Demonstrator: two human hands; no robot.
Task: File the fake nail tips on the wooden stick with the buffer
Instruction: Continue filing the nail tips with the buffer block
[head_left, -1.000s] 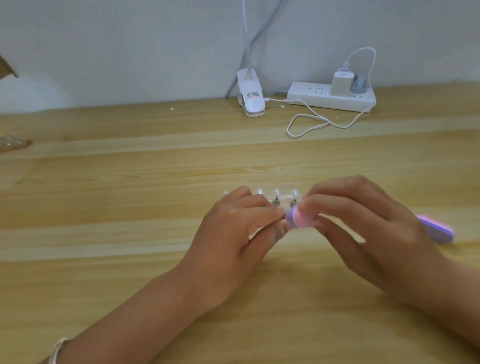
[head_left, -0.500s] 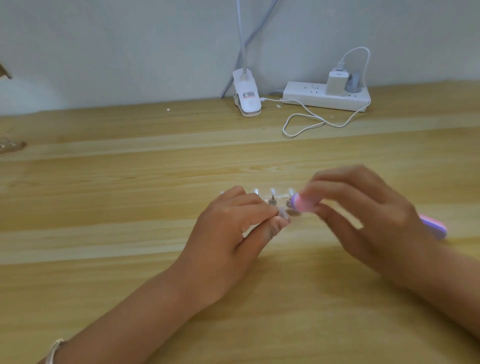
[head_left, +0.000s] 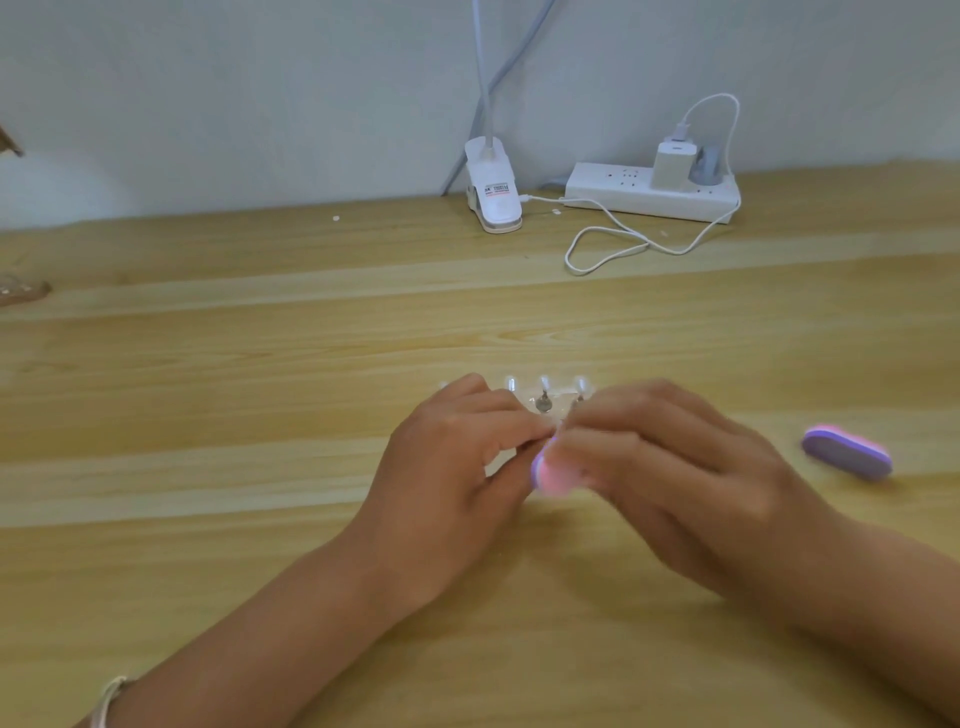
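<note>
**Filing under way, far from finished**

The left hand (head_left: 457, 467) pinches the stick (hidden under its fingers) at mid-table (head_left: 260, 415), with the tips (head_left: 544, 385) pointing away. The right hand (head_left: 675, 483), blurred, grips the buffer (head_left: 549, 474) at the row's near end. Which tips are done is too small to tell; the three showing likely await their turn.

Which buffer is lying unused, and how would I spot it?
Start at the wooden table and look just right of the right hand. The spare buffer lies there alone, a purple oval block with a pink edge; the pink buffer is held in that hand.
</note>
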